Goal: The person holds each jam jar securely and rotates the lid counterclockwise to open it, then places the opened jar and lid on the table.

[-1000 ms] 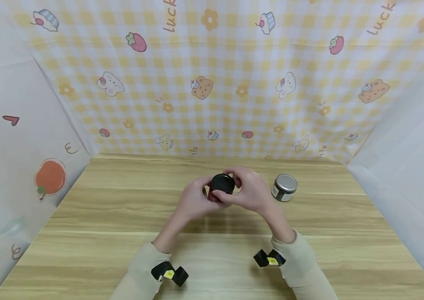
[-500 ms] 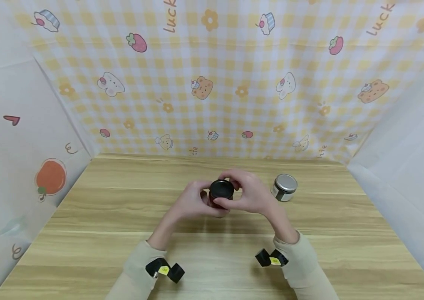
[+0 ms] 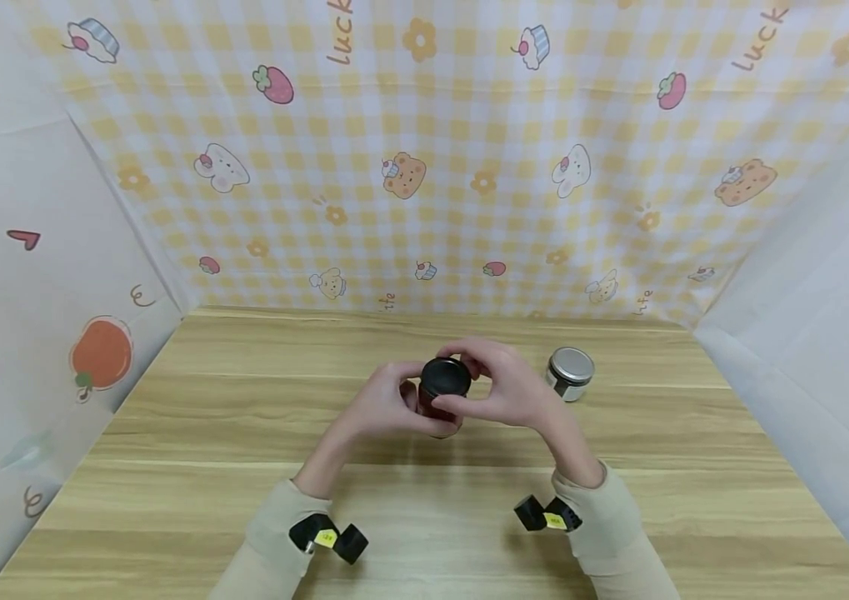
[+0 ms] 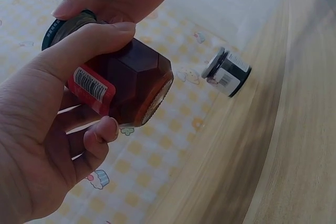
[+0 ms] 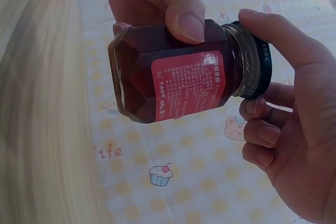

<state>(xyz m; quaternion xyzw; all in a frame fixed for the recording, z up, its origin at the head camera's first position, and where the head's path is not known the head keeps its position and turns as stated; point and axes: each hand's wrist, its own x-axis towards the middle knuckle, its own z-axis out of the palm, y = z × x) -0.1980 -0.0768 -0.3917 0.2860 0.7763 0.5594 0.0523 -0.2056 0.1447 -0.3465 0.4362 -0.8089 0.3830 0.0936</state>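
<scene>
A faceted glass jar (image 5: pixel 142 77) of dark reddish-brown contents, with a red label, is held above the table at the centre of the head view. My left hand (image 3: pixel 387 404) grips its body, thumb along one side and fingers round the other. A black lid (image 3: pixel 445 377) sits on the jar's mouth. My right hand (image 3: pixel 502 383) pinches that lid at its edge between thumb and fingers, seen closely in the right wrist view. The left wrist view shows the jar's barcode (image 4: pixel 90 85) and its ridged base.
A second, squat jar (image 3: pixel 570 373) with a silver lid and a black-and-white label stands on the wooden table (image 3: pixel 244 433), right of my hands. Behind the table hangs a yellow checked cloth (image 3: pixel 454 225); white cloth (image 3: pixel 814 317) closes off both sides.
Over the first half second both hands lowered the jar slightly toward me, and more of its body shows below the lid. Since then, my right hand has shifted only slightly to the right.
</scene>
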